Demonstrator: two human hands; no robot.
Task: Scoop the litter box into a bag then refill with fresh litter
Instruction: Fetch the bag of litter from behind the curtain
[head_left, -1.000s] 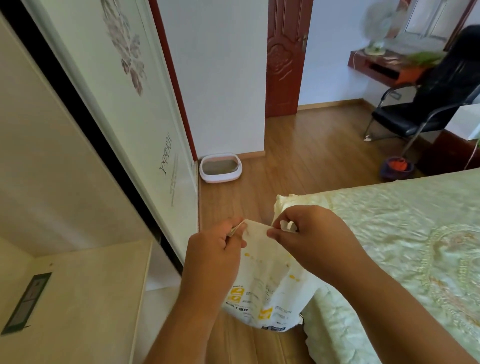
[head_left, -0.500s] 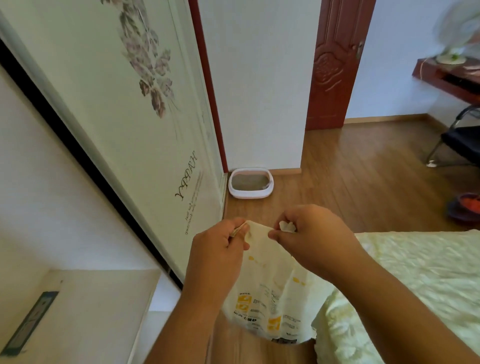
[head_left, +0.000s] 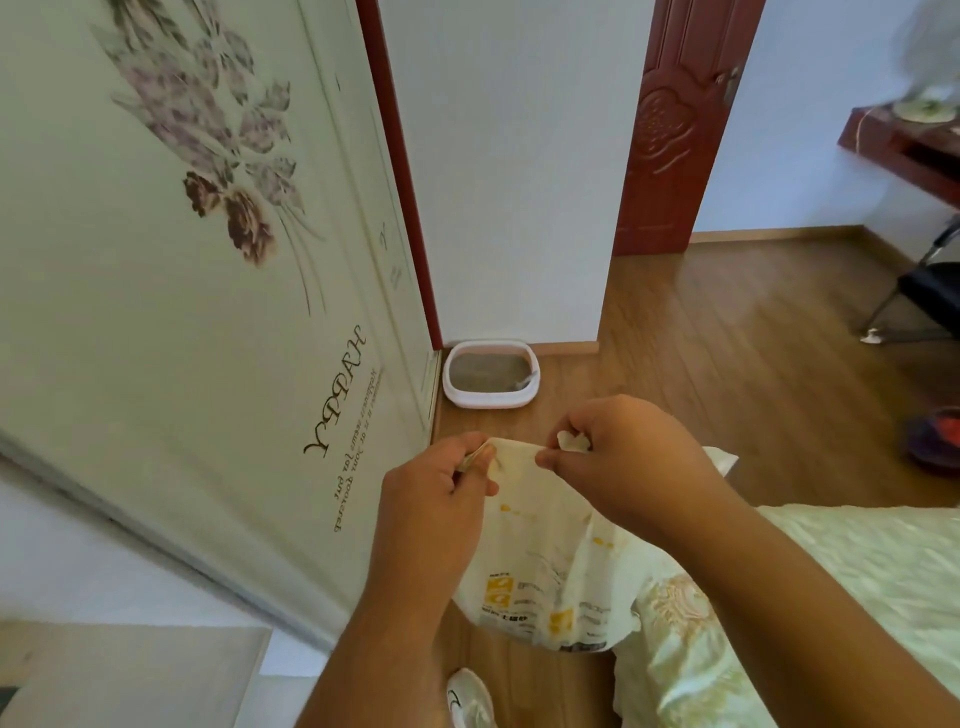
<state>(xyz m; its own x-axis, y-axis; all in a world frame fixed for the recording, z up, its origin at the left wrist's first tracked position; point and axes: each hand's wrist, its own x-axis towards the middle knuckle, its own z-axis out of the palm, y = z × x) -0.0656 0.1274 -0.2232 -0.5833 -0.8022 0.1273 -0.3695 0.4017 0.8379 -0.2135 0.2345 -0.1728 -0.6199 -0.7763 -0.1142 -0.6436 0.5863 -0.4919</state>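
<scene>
A white plastic bag (head_left: 540, 566) with yellow print hangs in front of me, held by its top edge. My left hand (head_left: 436, 504) pinches the left side of the rim and my right hand (head_left: 623, 457) pinches the right side. Ahead on the wooden floor stands the white litter box (head_left: 491, 397) with grey litter, set in the corner where a white wall meets the wardrobe. A pale scoop (head_left: 524, 383) lies at the box's right side. The hands are well short of the box.
A sliding wardrobe door (head_left: 208, 260) with flower print runs along the left. The bed (head_left: 831, 597) with a pale green cover fills the lower right. A red-brown door (head_left: 675, 130), a black chair (head_left: 930, 291) and a desk (head_left: 904, 150) stand beyond. My shoe (head_left: 470, 696) shows below.
The view has swung left and moved closer to the litter box, which now looks larger. Both hands keep the same pinch on the bag's top edge.
</scene>
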